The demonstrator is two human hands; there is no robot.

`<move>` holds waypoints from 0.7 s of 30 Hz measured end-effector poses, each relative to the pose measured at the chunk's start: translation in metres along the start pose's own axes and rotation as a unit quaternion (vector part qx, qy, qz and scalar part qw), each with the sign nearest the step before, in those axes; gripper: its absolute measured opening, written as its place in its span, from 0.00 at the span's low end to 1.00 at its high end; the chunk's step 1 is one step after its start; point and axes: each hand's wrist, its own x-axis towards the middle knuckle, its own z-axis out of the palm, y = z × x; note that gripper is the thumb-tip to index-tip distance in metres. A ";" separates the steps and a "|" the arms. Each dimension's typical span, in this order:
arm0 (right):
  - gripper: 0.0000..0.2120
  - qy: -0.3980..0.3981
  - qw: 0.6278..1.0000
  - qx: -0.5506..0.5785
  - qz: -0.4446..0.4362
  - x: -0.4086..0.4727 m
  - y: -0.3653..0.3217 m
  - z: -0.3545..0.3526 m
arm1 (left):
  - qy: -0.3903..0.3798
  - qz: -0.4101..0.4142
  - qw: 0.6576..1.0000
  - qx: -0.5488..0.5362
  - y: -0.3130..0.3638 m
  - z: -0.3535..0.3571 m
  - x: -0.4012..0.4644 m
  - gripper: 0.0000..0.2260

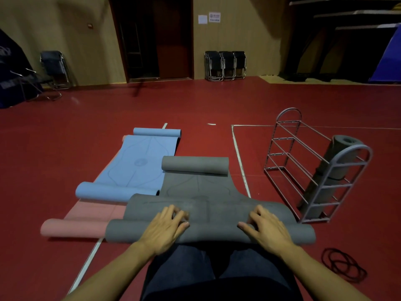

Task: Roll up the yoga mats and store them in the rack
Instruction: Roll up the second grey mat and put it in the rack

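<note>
A grey yoga mat (pixel 199 190) lies on the red floor in front of me, its far end curled and its near end rolled into a thick tube. My left hand (pixel 166 228) and my right hand (pixel 265 228) both lie on that near roll, fingers curled over its top edge, thumbs pointing inward. A blue mat (pixel 138 164) lies to the left with both ends curled. Under it a pink mat (pixel 86 222) shows, its near end rolled. The grey wire rack (pixel 312 168) stands at the right with one rolled grey mat (pixel 334 168) leaning in it.
Black elastic bands (pixel 342 265) lie on the floor by my right forearm. My knees (pixel 217 270) are just behind the roll. White floor lines (pixel 239 157) run between mats and rack. Folded chairs (pixel 225 65) stand against the far wall, more chairs (pixel 54 70) at the left.
</note>
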 end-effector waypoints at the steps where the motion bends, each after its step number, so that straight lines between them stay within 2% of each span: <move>1: 0.32 0.004 1.000 -0.013 0.000 0.001 0.000 0.001 | -0.008 0.011 1.000 -0.001 0.001 -0.004 0.000 0.23; 3: 0.37 0.010 1.000 -0.014 0.006 0.006 0.001 0.002 | -0.037 0.030 0.999 -0.008 -0.002 -0.012 0.000 0.23; 5: 0.39 0.014 1.000 -0.006 0.010 0.010 0.000 0.001 | -0.053 0.041 0.998 -0.014 -0.005 -0.017 0.001 0.27; 9: 0.26 0.050 0.999 0.005 0.011 0.011 -0.010 0.001 | -0.084 0.023 0.995 -0.058 -0.010 -0.022 0.017 0.30; 11: 0.29 0.063 0.997 -0.035 -0.003 0.011 -0.013 -0.001 | -0.104 0.012 0.993 -0.064 -0.010 -0.028 0.024 0.29; 17: 0.32 -0.029 0.995 -0.096 -0.023 0.005 -0.019 -0.020 | -0.101 -0.003 0.995 -0.015 0.001 -0.024 0.022 0.21; 21: 0.40 0.003 0.997 -0.062 -0.035 0.009 -0.016 -0.011 | 0.009 0.050 0.996 0.070 0.001 -0.004 0.012 0.18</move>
